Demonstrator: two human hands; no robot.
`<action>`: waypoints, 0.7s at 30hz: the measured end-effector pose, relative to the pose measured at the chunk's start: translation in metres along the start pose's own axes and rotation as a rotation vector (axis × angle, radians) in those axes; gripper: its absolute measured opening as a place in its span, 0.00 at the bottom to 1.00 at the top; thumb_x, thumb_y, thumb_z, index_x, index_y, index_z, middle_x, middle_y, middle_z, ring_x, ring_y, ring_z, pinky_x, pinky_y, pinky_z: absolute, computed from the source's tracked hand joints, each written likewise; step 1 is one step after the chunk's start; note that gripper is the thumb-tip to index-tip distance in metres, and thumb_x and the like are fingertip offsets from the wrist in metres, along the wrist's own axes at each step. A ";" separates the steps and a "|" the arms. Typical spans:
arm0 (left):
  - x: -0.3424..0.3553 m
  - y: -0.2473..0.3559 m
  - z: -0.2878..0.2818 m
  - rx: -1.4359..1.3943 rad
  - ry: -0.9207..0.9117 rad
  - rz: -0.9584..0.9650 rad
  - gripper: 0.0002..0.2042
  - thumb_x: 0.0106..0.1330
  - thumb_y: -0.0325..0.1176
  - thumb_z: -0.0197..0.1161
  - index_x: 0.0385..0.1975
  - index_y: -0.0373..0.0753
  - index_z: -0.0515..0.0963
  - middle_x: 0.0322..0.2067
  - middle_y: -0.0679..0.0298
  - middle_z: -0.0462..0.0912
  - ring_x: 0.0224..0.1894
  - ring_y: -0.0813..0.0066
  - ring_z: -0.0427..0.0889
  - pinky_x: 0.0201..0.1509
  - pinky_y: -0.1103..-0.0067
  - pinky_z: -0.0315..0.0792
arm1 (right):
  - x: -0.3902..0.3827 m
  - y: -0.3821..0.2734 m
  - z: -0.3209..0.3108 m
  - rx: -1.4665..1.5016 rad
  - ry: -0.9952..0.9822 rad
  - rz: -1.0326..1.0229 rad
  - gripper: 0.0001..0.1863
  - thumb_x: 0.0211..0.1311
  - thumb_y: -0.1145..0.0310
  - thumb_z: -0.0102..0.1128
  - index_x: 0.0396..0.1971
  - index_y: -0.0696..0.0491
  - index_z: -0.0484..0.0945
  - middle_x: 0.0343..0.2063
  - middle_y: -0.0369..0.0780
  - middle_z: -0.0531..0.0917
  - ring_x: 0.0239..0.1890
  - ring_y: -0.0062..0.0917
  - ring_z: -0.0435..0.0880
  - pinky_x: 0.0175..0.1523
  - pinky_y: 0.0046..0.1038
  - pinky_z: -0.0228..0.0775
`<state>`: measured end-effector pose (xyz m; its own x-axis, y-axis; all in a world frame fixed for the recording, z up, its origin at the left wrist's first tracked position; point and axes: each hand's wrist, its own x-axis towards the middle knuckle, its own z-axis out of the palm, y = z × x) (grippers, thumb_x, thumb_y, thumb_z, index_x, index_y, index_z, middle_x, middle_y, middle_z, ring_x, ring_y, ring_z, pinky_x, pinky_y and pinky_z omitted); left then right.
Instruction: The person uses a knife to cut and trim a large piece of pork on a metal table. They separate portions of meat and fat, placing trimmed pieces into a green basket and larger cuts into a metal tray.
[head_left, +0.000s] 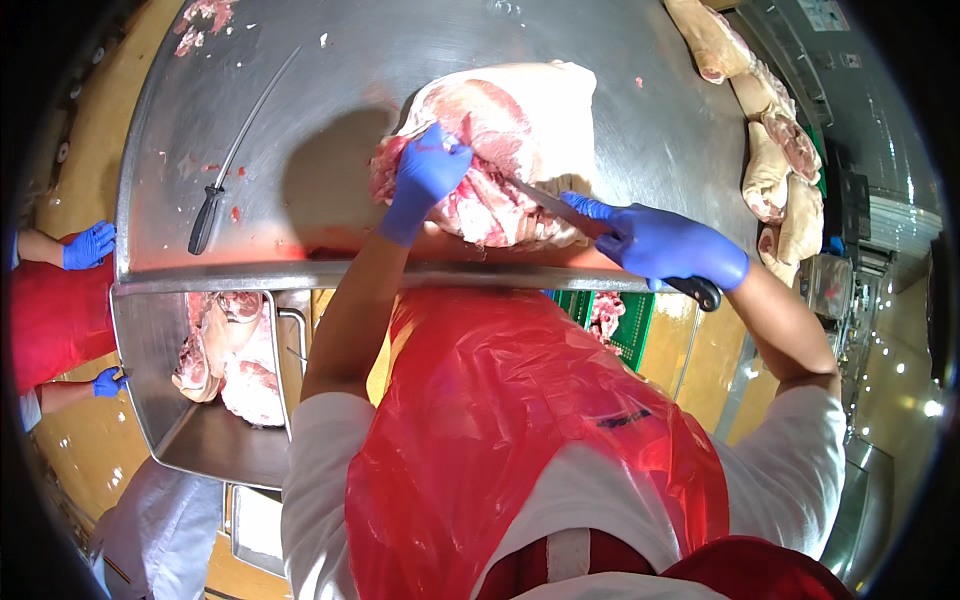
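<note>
A large piece of raw meat (560, 110) with pale skin lies on the metal table (330, 110), its cut side facing left and toward me. In a blue glove, my left hand (430, 172) is closed on a reddish flap at the cut side. My right hand (665, 243), also gloved in blue, grips the black handle of a knife (555, 207). The knife's blade points up and left, and its tip meets the cut flesh near my left hand.
A sharpening steel (222, 180) lies on the table's left. Several pork legs (780, 165) line the right edge. Meat (235, 350) fills part of a metal bin (215, 455). A green crate (632, 325) stands below the front edge. Another person's gloved hand (90, 246) shows far left.
</note>
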<state>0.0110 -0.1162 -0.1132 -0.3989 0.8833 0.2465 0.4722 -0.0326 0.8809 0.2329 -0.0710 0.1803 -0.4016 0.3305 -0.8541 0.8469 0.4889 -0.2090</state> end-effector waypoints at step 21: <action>-0.004 0.006 -0.004 -0.167 0.087 -0.085 0.11 0.60 0.32 0.66 0.21 0.37 0.73 0.19 0.55 0.78 0.21 0.62 0.79 0.28 0.68 0.73 | 0.123 -0.015 0.038 -0.215 0.275 -0.121 0.44 0.65 0.62 0.62 0.78 0.45 0.49 0.58 0.51 0.78 0.51 0.46 0.85 0.48 0.45 0.79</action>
<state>0.0128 -0.1221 -0.1070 -0.5014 0.8427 0.1961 0.3000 -0.0433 0.9530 0.1844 -0.0683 0.0597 -0.5976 0.4502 -0.6634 0.7068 0.6864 -0.1709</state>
